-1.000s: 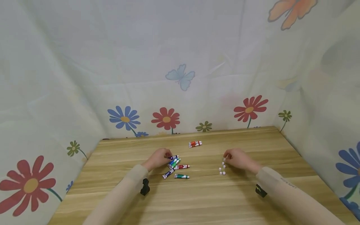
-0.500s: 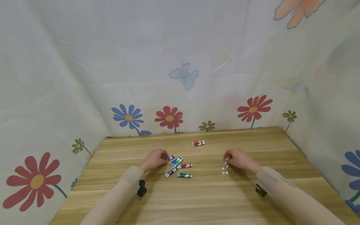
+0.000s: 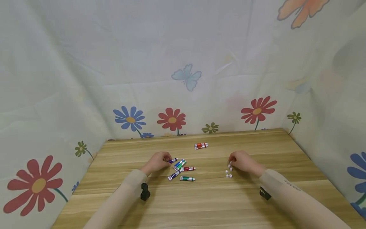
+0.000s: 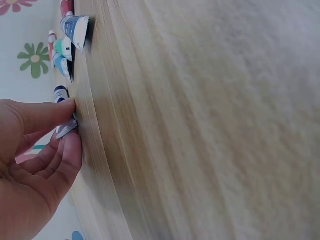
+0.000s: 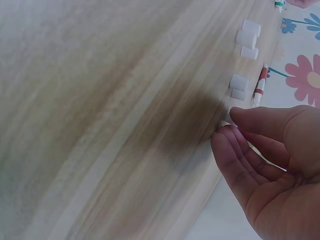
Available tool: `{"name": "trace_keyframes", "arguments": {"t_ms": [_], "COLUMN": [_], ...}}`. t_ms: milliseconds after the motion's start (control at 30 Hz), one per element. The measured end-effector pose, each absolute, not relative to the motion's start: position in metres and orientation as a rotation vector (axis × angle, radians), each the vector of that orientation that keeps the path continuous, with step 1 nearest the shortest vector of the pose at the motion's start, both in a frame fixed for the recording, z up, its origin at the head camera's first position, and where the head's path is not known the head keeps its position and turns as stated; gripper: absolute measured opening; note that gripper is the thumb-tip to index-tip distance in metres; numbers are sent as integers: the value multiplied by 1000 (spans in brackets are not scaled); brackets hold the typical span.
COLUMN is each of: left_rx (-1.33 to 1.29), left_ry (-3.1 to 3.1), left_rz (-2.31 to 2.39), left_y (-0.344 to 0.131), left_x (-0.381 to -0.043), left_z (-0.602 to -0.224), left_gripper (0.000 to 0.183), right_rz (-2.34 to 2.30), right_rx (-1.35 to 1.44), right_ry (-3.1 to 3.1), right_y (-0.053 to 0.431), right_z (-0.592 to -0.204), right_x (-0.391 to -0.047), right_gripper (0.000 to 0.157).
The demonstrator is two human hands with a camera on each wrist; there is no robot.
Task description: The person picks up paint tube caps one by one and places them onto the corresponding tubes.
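My left hand (image 3: 157, 163) pinches a small purple-labelled paint tube (image 3: 172, 161) by its flat end, between thumb and fingers. In the left wrist view the tube's dark cap (image 4: 60, 90) points away from the hand. Just right of it lie a blue tube (image 3: 178, 164), a green tube (image 3: 181, 166), a red tube (image 3: 188, 169), a dark blue tube (image 3: 173, 176) and a teal-green tube (image 3: 187, 178). My right hand (image 3: 243, 162) pinches a small white cylinder (image 5: 228, 118), mostly hidden by the fingertips. Several similar white cylinders (image 5: 246, 39) stand beside it.
Two red-orange tubes (image 3: 201, 146) lie side by side toward the back of the wooden table (image 3: 188, 206). A flower-printed cloth (image 3: 143, 63) hangs behind the table and along its sides.
My left hand has drawn the purple tube slightly left, away from the other tubes, then stayed nearly still. The right hand barely moves. The head view has shifted a little.
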State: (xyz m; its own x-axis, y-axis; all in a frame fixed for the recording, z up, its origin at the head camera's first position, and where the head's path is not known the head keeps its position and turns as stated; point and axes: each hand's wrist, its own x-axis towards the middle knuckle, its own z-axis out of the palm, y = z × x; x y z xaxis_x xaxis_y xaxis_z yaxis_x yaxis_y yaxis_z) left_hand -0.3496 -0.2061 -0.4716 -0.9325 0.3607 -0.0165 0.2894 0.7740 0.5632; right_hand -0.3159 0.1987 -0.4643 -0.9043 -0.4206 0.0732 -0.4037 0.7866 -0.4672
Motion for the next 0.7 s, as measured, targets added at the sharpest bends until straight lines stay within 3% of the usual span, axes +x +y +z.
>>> {"name": "trace_keyframes", "arguments": {"t_ms": [700], "left_rx": [418], "left_ry": [2855], "left_rz": [924], "left_y": [-214], "left_x": [-351], "left_z": [-454], "left_gripper": [8], "right_rz": [-990], "right_rx": [-572], "right_ry": [2904], "right_y": [218], "right_z": [-443], "right_x": [-325], "right_gripper": [14]}}
